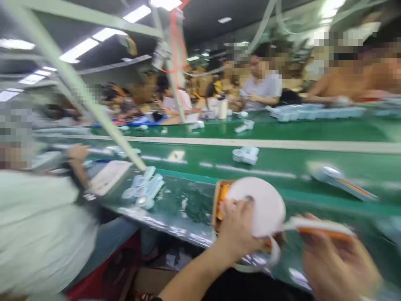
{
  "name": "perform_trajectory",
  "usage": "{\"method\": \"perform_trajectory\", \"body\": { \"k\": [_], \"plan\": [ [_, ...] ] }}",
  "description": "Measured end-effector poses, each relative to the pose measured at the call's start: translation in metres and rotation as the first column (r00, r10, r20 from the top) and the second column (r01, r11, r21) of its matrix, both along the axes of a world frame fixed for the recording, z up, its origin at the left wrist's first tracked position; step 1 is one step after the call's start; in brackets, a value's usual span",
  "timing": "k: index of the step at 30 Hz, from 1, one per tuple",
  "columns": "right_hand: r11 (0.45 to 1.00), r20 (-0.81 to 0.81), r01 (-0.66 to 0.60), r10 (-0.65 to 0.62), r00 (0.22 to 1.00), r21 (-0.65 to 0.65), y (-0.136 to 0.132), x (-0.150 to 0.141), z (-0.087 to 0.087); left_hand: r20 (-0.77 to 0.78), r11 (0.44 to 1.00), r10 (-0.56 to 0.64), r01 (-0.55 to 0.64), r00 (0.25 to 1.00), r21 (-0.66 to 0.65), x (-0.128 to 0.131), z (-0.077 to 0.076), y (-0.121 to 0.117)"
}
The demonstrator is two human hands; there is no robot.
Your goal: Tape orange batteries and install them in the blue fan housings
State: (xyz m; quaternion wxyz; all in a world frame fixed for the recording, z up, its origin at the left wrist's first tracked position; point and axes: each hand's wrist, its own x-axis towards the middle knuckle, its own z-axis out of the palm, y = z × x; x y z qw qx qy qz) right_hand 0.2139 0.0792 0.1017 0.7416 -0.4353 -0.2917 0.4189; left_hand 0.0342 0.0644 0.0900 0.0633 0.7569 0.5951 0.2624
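Observation:
The picture is motion-blurred. My left hand [238,228] grips a large white roll of tape or labels [260,205] with an orange core, held at the near edge of the green workbench [188,205]. A white strip [313,225] with an orange underside runs from the roll to the right. My right hand [338,263] holds the free end of that strip, low at the right.
A cluster of pale blue-white plastic parts [145,188] lies left on the bench. More parts [246,154] ride the green conveyor [282,161] behind. A co-worker in a pale shirt [40,234] sits close at my left. Other people work across the line.

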Motion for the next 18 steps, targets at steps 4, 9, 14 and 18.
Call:
{"method": "perform_trajectory", "body": {
  "k": [4, 9, 14, 18],
  "plan": [
    [0.995, -0.056, 0.035, -0.03, 0.998, 0.09, -0.015, -0.029, 0.006, -0.136, 0.924, 0.094, -0.036, 0.986, 0.382, -0.004, 0.0, -0.006],
    [0.989, -0.09, -0.052, 0.065, 0.994, 0.138, 0.0, -0.022, 0.01, -0.205, 0.893, 0.097, 0.005, 0.974, 0.449, -0.012, 0.0, -0.027],
    [0.934, -0.166, 0.241, -0.202, 0.965, 0.266, 0.041, 0.04, 0.028, -0.308, 0.968, -0.018, 0.094, 0.951, 0.234, -0.047, 0.005, -0.044],
    [0.951, 0.132, -0.29, 0.275, 0.952, 0.105, 0.029, 0.03, 0.016, -0.228, 0.987, -0.163, 0.161, 0.96, -0.025, -0.078, 0.023, -0.023]
  ]
}}
